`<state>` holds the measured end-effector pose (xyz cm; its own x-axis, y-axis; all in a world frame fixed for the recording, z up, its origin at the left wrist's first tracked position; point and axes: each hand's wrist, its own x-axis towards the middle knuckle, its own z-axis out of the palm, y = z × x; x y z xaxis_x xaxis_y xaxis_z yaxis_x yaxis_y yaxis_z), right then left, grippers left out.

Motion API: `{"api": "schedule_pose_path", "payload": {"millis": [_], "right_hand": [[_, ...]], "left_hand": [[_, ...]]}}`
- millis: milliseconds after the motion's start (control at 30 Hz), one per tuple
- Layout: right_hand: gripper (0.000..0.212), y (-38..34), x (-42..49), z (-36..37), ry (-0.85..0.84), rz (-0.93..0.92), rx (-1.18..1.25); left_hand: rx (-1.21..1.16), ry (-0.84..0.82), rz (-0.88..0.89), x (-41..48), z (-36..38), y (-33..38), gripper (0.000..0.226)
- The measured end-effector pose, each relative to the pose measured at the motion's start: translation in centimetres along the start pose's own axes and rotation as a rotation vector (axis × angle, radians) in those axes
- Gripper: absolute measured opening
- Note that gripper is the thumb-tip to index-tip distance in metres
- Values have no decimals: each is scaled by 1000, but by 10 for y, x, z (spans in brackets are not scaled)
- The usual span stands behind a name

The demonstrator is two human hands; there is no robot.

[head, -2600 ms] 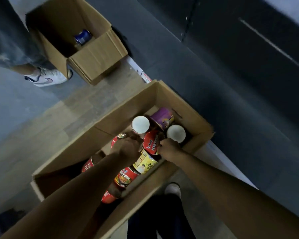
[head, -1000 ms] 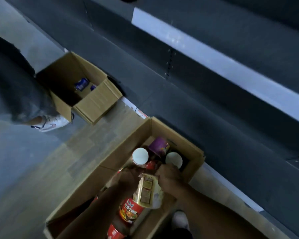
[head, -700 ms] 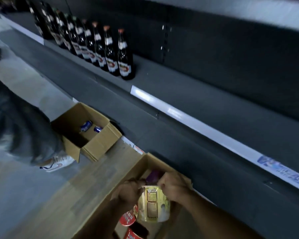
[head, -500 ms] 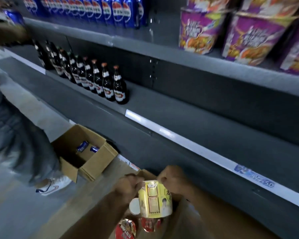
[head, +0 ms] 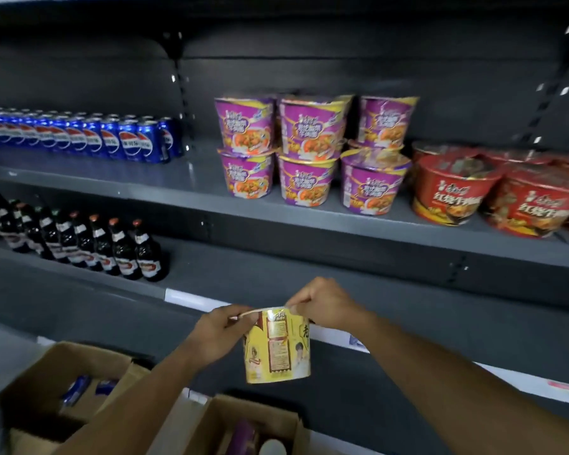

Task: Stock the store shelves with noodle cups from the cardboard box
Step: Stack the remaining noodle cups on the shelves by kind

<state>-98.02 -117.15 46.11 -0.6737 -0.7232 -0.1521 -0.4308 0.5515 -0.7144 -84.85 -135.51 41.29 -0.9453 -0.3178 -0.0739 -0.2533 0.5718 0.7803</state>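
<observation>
Left hand (head: pixel 222 333) and right hand (head: pixel 326 303) share one yellow noodle cup (head: pixel 276 353), each pinching the rim at its own side with curled fingers, so the cup hangs upright between them in mid-air, above the cardboard box (head: pixel 276 418) and just in front of the front edge of the lower shelf (head: pixel 276 267). More cups show down in the box, a purple one among them, so the job looks to be partly done, with this cup in the carry step: out of the box, not yet set down. Dark bottles (head: pixel 122 247) stand along the left end of that lower shelf; on the upper shelf (head: pixel 184 188) blue cans (head: pixel 89 139) fill the left end, purple noodle cups (head: pixel 309 152) sit stacked two high in the middle, and red noodle bowls (head: pixel 450 195) stand toward the right end. No yellow cups are in view on either shelf, so I cannot tell which spot is meant. The next move probably calls for lifting the cup clear of the shelf's front edge, carrying it inward, setting its base flat and only then letting go of the rim, since a rim pinch gives little hold if the cup tips
</observation>
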Motion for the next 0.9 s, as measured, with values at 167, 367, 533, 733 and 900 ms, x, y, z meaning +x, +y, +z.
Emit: {"api": "schedule_pose_path", "payload": {"millis": [167, 367, 533, 733, 900], "right_hand": [[15, 3, -28, -67, 88, 18, 128], [14, 5, -63, -140, 164, 21, 403], [17, 9, -101, -197, 245, -43, 564], [17, 35, -137, -244, 281, -95, 822], [20, 57, -163, -272, 255, -173, 1003]], "left_hand": [[-155, -50, 152, 7, -4, 72, 23], [-306, 21, 181, 20, 1, 141, 22], [-537, 27, 193, 20, 11, 201, 23], [-924, -214, 207, 21, 34, 258, 30], [-1154, -388, 273, 25, 60, 302, 56]]}}
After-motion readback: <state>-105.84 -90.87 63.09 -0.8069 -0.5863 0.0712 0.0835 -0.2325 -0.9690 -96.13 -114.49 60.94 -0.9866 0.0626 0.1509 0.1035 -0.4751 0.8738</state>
